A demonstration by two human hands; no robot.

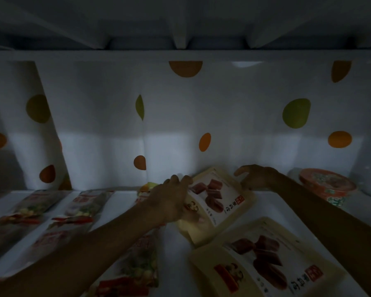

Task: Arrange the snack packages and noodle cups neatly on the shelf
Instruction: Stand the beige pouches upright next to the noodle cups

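Cream-coloured pouches, two of them, on the white shelf (124,200). The left grip (171,200) is clenched on the left edge of the farther pouch (221,202), fingers curled over onto its printed face. That pouch sits at an angle, its far corner close to the backdrop. The right grip (255,176) hangs released, fingers loosely curved, just past the same pouch's far right edge. Touching it or not? Cannot tell in this dim light. The second pouch (266,266) lies flat, nearer than both grips and to the right of the left forearm, its corner just beside the held one. One noodle cup (328,187), orange-rimmed, sits to the right of the right grip, apart from it. Left of the left grip and under its forearm are clear snack packs (79,209) laid in rows. At least three are countable; they are too blurred for an exact number. Beyond both grips hangs a white sheet (107,116) dotted orange and green.
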